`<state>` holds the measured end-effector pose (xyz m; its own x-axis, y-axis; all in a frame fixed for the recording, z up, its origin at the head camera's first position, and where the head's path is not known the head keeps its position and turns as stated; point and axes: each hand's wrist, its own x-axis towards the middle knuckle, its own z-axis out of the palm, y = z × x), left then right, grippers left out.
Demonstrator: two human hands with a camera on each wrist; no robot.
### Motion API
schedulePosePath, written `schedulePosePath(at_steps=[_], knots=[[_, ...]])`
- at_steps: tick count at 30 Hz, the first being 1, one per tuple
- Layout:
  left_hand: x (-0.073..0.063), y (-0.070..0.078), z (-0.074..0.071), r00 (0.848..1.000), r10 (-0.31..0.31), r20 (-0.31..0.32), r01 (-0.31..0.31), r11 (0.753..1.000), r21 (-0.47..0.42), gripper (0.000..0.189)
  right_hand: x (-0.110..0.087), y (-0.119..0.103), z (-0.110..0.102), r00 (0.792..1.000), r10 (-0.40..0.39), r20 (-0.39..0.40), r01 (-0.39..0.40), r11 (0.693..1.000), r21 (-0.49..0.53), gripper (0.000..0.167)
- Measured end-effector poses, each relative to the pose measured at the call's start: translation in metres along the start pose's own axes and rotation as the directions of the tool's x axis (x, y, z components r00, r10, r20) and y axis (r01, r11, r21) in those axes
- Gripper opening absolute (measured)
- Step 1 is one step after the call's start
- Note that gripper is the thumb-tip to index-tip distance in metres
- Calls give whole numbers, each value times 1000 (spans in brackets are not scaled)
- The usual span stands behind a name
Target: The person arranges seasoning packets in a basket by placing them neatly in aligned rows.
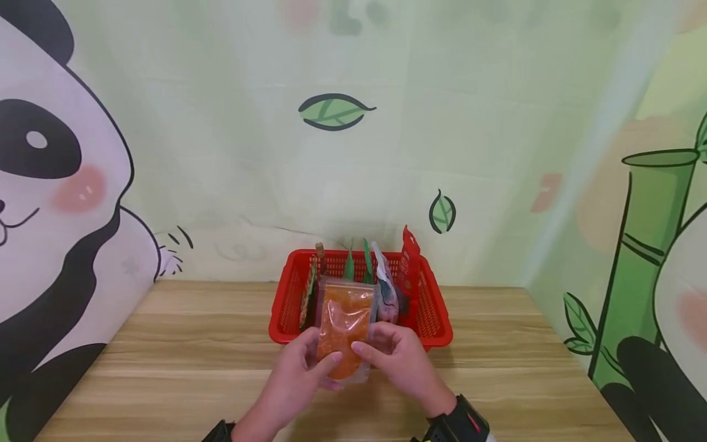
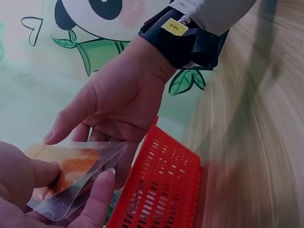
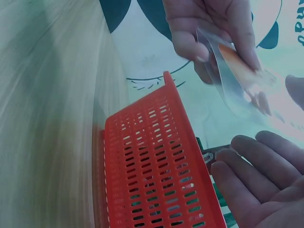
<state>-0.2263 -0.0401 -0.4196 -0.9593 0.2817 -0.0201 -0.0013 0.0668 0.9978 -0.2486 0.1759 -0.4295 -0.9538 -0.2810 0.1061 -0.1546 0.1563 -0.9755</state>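
Several packets [image 1: 386, 288] in red basket [image 1: 433, 319]

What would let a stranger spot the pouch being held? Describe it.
On the wooden table stands a red basket of packets. In front of it the left hand grips a clear pouch, with the right hand at its side. Unlike the green and red packets behind it, it is see-through and filled with orange contents.

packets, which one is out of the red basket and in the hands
The clear packet of orange filling, gripped by the left hand with the right hand touching it. The other packets stand inside the red basket.
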Motion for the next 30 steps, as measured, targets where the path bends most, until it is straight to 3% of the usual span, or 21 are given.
schedulePosePath(at_steps=[7,15,20,25,30], knots=[[1,0,8,1000,4,4,-4,1000,0,42,-2,1,8,999,-35,-33,36,999,7,34],[2,-4,12,1000,10,-17,-10,1000,-7,39,-3,-1,11,997,-15,-72,15,1000,-1,34],[4,-6,10,999,38,-33,-35,995,94,38,-4,-3,12,995,-27,-100,27,1000,-9,36],[4,-6,5,996,66,-55,-52,974,221,30,-5,-4,12,989,-39,-144,34,999,-34,35],[7,2,1,982,151,-112,-98,921,376,21,-5,-3,9,975,-41,-217,37,999,-23,34]])
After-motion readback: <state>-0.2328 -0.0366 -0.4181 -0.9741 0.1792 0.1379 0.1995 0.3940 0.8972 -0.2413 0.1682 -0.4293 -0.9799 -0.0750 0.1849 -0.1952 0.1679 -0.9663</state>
